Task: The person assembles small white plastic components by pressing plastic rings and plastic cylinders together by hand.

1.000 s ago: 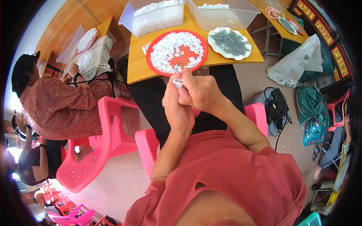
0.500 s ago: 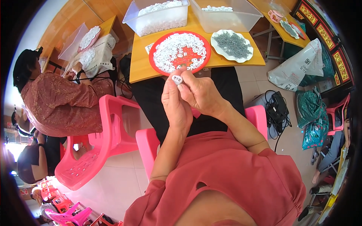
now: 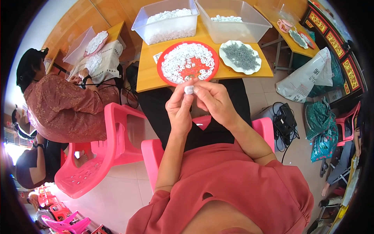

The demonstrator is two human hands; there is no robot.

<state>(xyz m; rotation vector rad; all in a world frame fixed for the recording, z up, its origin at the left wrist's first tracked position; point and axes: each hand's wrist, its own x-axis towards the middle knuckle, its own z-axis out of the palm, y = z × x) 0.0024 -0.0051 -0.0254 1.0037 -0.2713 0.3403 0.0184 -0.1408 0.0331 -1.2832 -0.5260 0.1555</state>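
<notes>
Both hands raised together, fingertips meeting.
Left hand (image 3: 180, 111): forearm rising from the lower edge, fingers (image 3: 183, 90) curled upward and pinched. Right hand (image 3: 215, 102): forearm entering from the right, elbow bent, fingers closed against the left hand's fingertips.

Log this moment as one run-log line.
hands: left hand and right hand pinch small white ring | behind: red plate of rings, wooden table

One small white ring-shaped piece (image 3: 189, 90), pinched between the fingertips of both hands, raised just near of the red plate's (image 3: 163, 76) near rim.
</notes>
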